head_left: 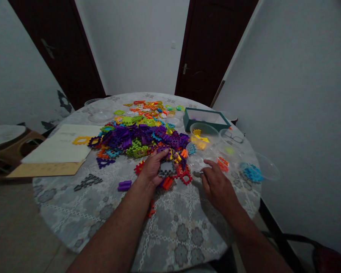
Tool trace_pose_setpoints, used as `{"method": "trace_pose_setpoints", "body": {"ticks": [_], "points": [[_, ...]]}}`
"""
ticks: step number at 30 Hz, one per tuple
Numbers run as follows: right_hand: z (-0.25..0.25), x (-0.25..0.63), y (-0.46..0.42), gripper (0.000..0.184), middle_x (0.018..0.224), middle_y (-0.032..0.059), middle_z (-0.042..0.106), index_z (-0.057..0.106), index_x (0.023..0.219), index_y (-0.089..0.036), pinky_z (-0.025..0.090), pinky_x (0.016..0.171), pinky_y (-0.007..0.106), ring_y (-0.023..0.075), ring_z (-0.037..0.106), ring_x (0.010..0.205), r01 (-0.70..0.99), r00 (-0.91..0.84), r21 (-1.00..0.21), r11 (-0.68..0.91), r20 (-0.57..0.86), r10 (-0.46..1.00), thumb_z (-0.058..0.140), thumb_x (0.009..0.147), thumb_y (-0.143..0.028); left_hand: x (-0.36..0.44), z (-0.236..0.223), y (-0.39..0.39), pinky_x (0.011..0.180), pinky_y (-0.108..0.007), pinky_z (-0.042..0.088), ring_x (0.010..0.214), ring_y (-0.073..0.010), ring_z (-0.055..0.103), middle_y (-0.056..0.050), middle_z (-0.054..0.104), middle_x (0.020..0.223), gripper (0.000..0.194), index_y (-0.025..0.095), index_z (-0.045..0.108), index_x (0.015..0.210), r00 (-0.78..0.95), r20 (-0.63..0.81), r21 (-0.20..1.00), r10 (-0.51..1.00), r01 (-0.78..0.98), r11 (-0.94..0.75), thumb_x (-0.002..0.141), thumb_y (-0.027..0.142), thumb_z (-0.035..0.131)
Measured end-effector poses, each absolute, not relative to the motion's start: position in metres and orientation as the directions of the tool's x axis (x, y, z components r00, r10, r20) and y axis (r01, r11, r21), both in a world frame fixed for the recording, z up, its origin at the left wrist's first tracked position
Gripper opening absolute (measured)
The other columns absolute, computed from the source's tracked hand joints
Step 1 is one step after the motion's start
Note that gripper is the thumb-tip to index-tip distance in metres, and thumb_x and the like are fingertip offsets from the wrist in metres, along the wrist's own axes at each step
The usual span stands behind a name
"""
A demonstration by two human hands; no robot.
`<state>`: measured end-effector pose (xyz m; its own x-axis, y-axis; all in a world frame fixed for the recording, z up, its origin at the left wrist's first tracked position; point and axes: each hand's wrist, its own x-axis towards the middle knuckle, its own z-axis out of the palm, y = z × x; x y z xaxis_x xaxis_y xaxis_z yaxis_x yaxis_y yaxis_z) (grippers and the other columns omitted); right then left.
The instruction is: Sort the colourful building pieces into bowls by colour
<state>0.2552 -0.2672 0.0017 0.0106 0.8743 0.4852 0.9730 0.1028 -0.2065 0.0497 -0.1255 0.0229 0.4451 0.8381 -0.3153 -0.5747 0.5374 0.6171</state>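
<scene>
My left hand [154, 167] is closed on a small assembly of plastic building pieces. Its near side is a dark grey toothed square frame [166, 169], with yellow pieces [170, 154] above it. My right hand [216, 182] hovers to the right, apart from the assembly, its fingers partly curled. A small dark shape shows at its fingertips; what it is stays unclear. Red toothed pieces [185, 177] and an orange piece [167, 183] lie close around the assembly. Just beyond it spreads a big heap of purple pieces [136, 134] mixed with green ones.
Clear plastic bowls stand at the right, one with yellow pieces [200, 142], another near blue pieces [252, 172]. Behind them is a green-rimmed box [206, 118], beside eyeglasses [236, 138]. A white board [61, 146] lies left; a grey triangular piece [88, 182] is nearer me.
</scene>
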Motion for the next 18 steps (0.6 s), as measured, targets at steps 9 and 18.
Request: {"method": "trace_pose_setpoints", "body": {"ticks": [9, 18], "points": [[0.060, 0.254, -0.277, 0.018, 0.094, 0.0078, 0.070, 0.065, 0.097, -0.022, 0.053, 0.078, 0.035, 0.0224, 0.068, 0.085, 0.908, 0.025, -0.384, 0.169, 0.450, 0.893, 0.050, 0.106, -0.028, 0.050, 0.020, -0.125, 0.054, -0.035, 0.065, 0.055, -0.0204, 0.072, -0.010, 0.078, 0.081, 0.013, 0.014, 0.062, 0.102, 0.461, -0.363, 0.602, 0.810, -0.547, 0.582, 0.091, 0.017, 0.068], [0.115, 0.277, -0.153, 0.024, 0.079, 0.0013, 0.074, 0.069, 0.119, -0.022, 0.049, 0.059, 0.025, 0.0154, 0.067, 0.061, 0.822, -0.106, -0.554, 0.131, 0.077, 0.991, 0.061, 0.097, -0.024, 0.047, 0.019, -0.121, 0.051, -0.038, 0.063, 0.052, -0.0236, 0.072, -0.013, 0.078, 0.083, 0.025, 0.013, 0.064, 0.111, 0.468, -0.390, 0.559, 0.793, -0.564, 0.608, 0.101, 0.035, 0.060]]}}
